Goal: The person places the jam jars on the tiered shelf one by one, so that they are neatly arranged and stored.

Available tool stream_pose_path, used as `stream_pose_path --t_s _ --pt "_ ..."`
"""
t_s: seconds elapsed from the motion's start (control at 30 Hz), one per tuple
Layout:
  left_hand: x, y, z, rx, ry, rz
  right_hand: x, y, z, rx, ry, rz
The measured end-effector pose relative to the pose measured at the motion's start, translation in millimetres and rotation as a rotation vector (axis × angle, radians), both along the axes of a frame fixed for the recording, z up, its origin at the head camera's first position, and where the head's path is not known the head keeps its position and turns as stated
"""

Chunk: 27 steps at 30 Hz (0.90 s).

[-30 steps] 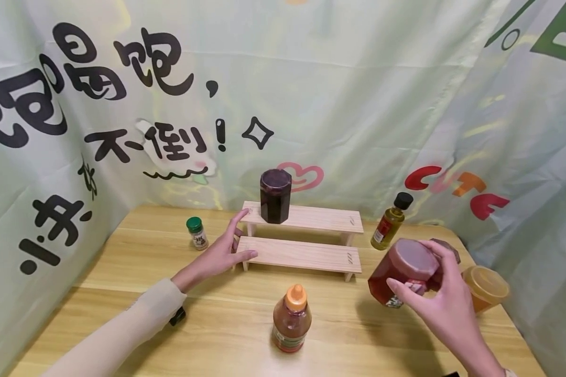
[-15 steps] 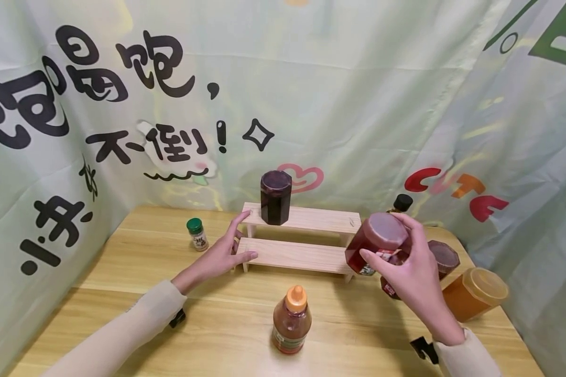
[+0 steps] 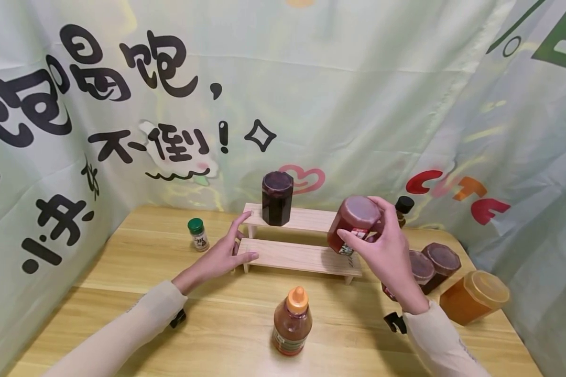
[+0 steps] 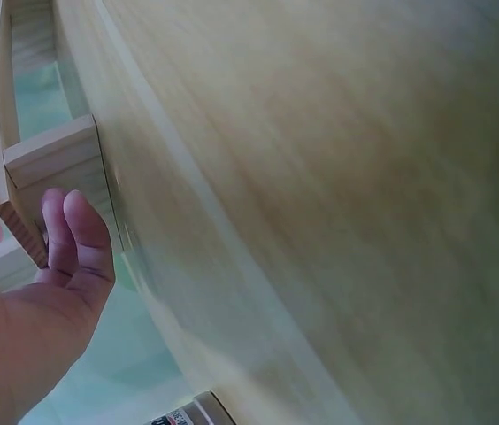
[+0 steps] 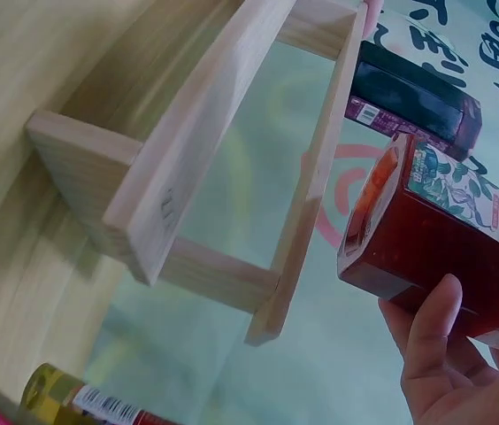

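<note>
My left hand holds the left end of a two-tier wooden shelf. Its thumb lies on the lower board, the index finger reaches the upper one, and other fingers curl beside the board's end in the left wrist view. In my right hand is a jar of dark red contents, tilted and raised over the shelf's right end. The right wrist view shows the thumb and fingers around this labelled jar. A dark octagonal jar stands on the upper board, towards the left.
An orange-capped squeeze bottle stands in front of the shelf. At left is a green-capped shaker. To the right are a black-capped oil bottle, two dark red jars and an amber jar. A printed curtain hangs behind.
My right hand has carried the red jar leftward and up, from above the table at right to over the shelf. My left hand has stayed on the shelf's end.
</note>
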<state>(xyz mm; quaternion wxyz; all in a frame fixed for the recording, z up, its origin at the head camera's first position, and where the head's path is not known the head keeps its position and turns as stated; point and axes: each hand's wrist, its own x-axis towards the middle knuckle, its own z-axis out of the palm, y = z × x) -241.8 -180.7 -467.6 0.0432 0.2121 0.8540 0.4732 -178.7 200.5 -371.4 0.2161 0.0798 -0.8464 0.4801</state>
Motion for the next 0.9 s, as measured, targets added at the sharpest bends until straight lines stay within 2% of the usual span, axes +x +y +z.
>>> stream_pose_path --t_s 0.47,0.9 --pt "-1.6 -0.7 -2.6 0.029 0.011 -0.017 -41.5 -28 -2.1 0.057 -0.006 -0.013" --pt "0.9 -0.4 -1.5 0.012 -0.007 -0.004 -63.0 -47 -2.4 0.031 -0.035 0.054"
